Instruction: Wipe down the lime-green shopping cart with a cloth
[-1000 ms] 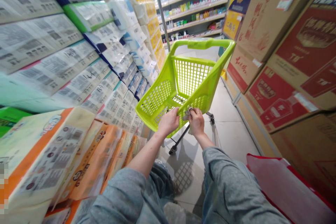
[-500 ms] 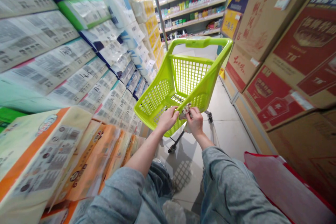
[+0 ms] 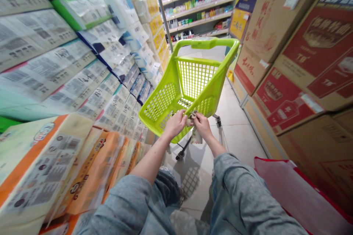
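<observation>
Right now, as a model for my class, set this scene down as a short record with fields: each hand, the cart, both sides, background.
Left hand: at the near rim of the cart; grip partly hidden
Right hand: pinching a crumpled wad, cloth or paper, beside that rim
Cart: green, lattice sides, handle at the far end
Left side: stacked white packs, orange packs nearer
Right side: stacked boxes
Background: stocked shelves
</observation>
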{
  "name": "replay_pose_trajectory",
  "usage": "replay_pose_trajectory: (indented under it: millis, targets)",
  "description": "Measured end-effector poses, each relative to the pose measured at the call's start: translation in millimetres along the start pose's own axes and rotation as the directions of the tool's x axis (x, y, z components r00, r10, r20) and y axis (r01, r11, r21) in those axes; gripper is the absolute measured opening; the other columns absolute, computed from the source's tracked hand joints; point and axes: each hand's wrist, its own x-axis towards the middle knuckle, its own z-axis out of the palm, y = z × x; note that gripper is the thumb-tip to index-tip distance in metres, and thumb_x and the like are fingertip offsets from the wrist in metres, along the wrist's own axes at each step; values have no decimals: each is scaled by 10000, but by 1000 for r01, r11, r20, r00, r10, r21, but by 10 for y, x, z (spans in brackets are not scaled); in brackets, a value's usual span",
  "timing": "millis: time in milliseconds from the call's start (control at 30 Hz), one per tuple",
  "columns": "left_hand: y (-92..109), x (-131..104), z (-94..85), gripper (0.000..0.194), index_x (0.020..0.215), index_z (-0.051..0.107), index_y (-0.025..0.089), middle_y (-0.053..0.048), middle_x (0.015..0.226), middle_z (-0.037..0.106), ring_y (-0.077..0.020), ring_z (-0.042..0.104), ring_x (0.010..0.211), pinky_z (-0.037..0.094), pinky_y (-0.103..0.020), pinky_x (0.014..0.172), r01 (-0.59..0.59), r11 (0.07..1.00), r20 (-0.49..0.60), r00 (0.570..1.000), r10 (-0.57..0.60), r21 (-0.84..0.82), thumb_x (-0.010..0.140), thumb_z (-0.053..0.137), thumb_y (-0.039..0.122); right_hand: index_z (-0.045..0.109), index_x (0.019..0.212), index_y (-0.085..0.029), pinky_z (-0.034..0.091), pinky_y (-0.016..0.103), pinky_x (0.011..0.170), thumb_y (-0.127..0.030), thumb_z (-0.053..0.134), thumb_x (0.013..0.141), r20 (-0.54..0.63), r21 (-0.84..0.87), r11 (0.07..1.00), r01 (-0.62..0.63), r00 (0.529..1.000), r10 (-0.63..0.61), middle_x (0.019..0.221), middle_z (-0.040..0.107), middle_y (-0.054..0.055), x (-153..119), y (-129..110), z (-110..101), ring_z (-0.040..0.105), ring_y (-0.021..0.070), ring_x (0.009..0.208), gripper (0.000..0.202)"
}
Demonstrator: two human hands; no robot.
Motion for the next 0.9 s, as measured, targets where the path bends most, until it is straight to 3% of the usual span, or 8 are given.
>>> replay_pose_trajectory:
  millis: [100,200,300,400,467,667,800,900]
  targets:
    - [-27,7,-1,340,1201,495,226,-49,1210,598,-176,547,1119,431,-312,942,8,1000,4,1000,-8,-15,937,316,345,631,725,-160,424,260,596,-377,480,794,-61,179,963,-201,975,214,630,602,6,-8,77,-5,525,156,617,273]
    - [-49,15,12,345,1190,516,224,-47,1193,607,-175,556,1103,435,-307,940,0,999,-11,1000,0,-38,933,328,356,642,718,-150,421,272,593,-353,480,768,-249,173,927,-333,895,369,626,614,20,-64,137,-21,528,169,613,265]
    - [-56,19,32,346,1182,528,211,-56,1185,611,-184,558,1099,435,-317,942,-6,998,-24,1000,4,-61,926,344,352,641,716,-161,421,286,636,-306,465,780,-323,-27,961,-275,912,252,687,620,43,-121,104,-50,542,184,670,238]
    - [-61,23,53,341,1184,527,205,-60,1188,609,-185,551,1108,428,-321,949,-28,997,-34,999,25,-79,925,344,332,646,787,-176,426,292,707,-274,444,828,-175,-245,967,-67,984,24,817,617,65,-174,14,-37,555,195,781,228]
    - [-72,28,64,345,1187,526,201,-64,1191,605,-183,543,1119,418,-320,962,-42,995,-35,999,39,-92,925,340,327,645,859,-182,426,300,754,-246,427,852,-70,-330,943,31,996,-57,909,609,83,-203,-31,3,552,202,855,227]
    - [-118,44,38,398,1131,568,183,-72,1152,619,-183,550,1100,409,-315,965,-67,973,-49,997,58,-221,940,271,367,615,799,-185,421,283,708,-239,423,856,-11,-292,956,28,999,-32,862,591,73,-155,-59,68,550,188,800,208]
    - [-128,49,10,422,1072,597,170,-76,1120,628,-177,551,1083,405,-310,963,-53,950,-70,997,33,-308,944,244,362,537,618,-195,395,254,626,-310,486,833,-90,-179,983,-53,995,37,658,544,12,-129,-96,51,519,156,655,249]
    - [-122,58,25,428,1060,604,169,-76,1097,631,-177,549,1071,405,-310,958,-54,947,-73,997,32,-317,944,243,368,542,629,-195,402,255,650,-328,487,847,-97,-185,983,1,995,-19,700,558,20,-178,-148,73,528,156,684,262]
